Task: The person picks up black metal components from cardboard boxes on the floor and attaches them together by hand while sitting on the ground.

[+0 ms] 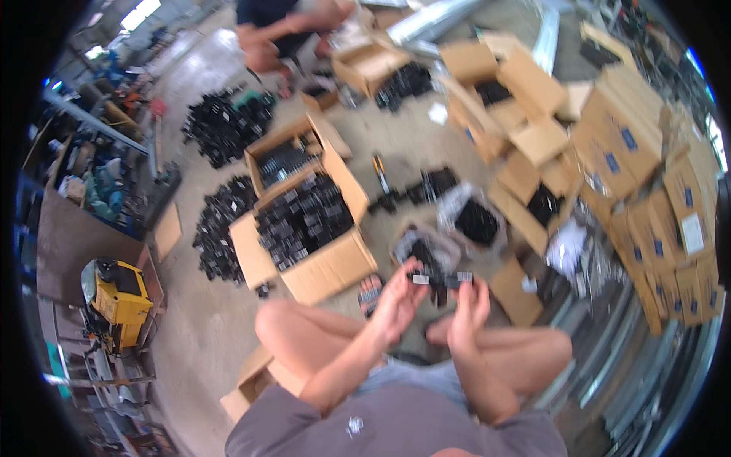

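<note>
Above my lap, my left hand (394, 305) pinches a small black part (420, 279) with a pale label on it. Level with it, the fingers of my right hand (467, 311) close on a second labelled black part (459, 279). The two parts are nearly end to end; whether they are joined I cannot make out. Just beyond my hands, an open plastic-lined box (397, 242) holds more black pieces, partly hidden by the parts I hold. To its right, another lined box (499, 238) contains black parts.
Ahead to the left is a large open carton (327, 270) full of black parts, with loose piles (225, 228) beside it. An orange-handled tool (380, 174) lies on the floor. Cartons (617, 145) and metal profiles (617, 381) crowd the right. Another person (285, 30) is at the far side.
</note>
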### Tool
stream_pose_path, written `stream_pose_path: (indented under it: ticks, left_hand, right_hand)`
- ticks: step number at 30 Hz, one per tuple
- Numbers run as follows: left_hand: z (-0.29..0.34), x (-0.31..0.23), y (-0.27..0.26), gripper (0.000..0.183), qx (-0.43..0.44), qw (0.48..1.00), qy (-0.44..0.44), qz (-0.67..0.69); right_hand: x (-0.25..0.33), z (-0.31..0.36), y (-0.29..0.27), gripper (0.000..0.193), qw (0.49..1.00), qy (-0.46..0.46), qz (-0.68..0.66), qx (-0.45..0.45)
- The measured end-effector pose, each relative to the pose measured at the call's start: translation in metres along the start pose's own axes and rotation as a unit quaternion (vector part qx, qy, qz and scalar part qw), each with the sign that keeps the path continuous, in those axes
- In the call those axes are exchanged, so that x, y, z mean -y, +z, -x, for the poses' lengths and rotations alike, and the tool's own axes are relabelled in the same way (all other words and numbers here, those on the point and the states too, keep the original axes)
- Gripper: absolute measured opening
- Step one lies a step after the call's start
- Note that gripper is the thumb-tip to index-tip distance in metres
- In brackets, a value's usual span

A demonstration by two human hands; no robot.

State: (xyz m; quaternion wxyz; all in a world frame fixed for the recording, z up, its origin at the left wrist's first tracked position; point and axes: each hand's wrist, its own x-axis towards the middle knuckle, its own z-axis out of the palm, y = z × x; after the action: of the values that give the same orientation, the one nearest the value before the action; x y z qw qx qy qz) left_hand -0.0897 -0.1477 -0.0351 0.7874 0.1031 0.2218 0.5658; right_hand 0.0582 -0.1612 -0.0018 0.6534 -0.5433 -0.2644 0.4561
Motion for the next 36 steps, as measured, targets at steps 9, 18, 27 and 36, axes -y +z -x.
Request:
stream_pose_path:
  ticks: [9, 18, 27, 36]
  left_hand:
    - [-0.003, 0.008, 0.027, 0.054, -0.039, 0.999, 0.031, -0.002]
    - [-0.004, -0.011, 0.031, 0.045, -0.087, 0.992, 0.068, -0.055]
    - [-0.01, -0.016, 0.008, 0.052, -0.13, 0.96, 0.163, -0.186]
    - [-0.015, -0.032, -0.009, 0.057, -0.114, 0.955, 0.136, -0.237]
  right_hand:
    - [0.0, 0.001, 0.002, 0.024, 0.984, 0.078, -0.161, -0.011]
    - [-0.01, 0.013, 0.01, 0.023, 0.981, 0.132, -0.123, 0.065]
    - [-0.029, 0.017, 0.003, 0.034, 0.98, 0.161, -0.022, 0.114]
    - [-0.041, 0.003, -0.002, 0.027, 0.97, 0.155, 0.015, 0.187]
